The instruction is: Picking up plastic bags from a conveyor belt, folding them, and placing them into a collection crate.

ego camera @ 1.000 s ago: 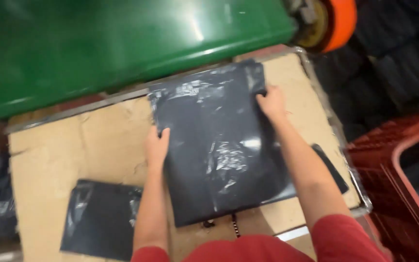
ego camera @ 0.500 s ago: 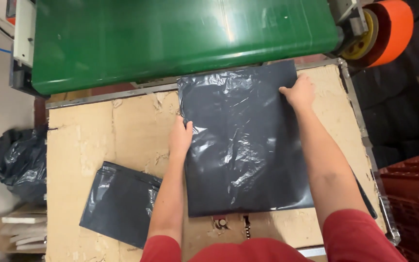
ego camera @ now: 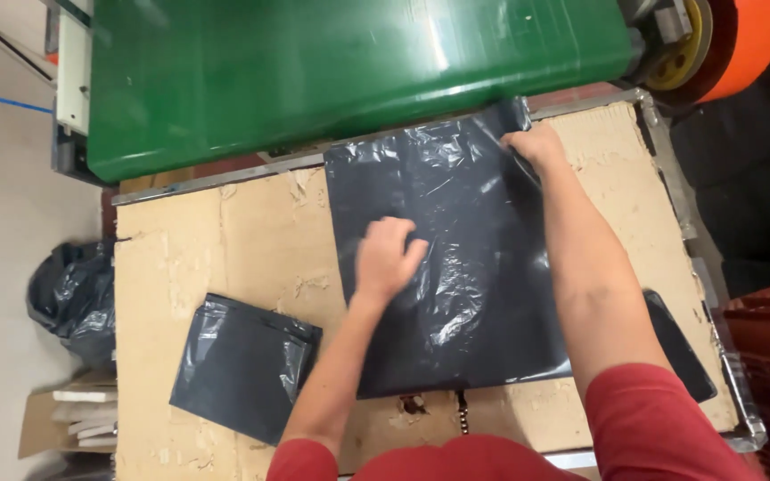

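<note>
The large bag [ego camera: 465, 267] lay flat on the cardboard [ego camera: 225, 240]. The left hand [ego camera: 385, 258] pressed it, fingers loose; the right hand [ego camera: 536, 142] pinched its far corner beside the green conveyor [ego camera: 349, 71]. A small bag [ego camera: 242, 365] lay left.

large dark grey plastic mailer bag [ego camera: 474, 267]: flat rectangle, glossy, wrinkled, far edge beside the green conveyor belt [ego camera: 358, 71] | small dark grey mailer bag [ego camera: 242, 365]: folded, squarish, well short of the belt, left of the large bag | labels, signs, screens: none visible
</note>
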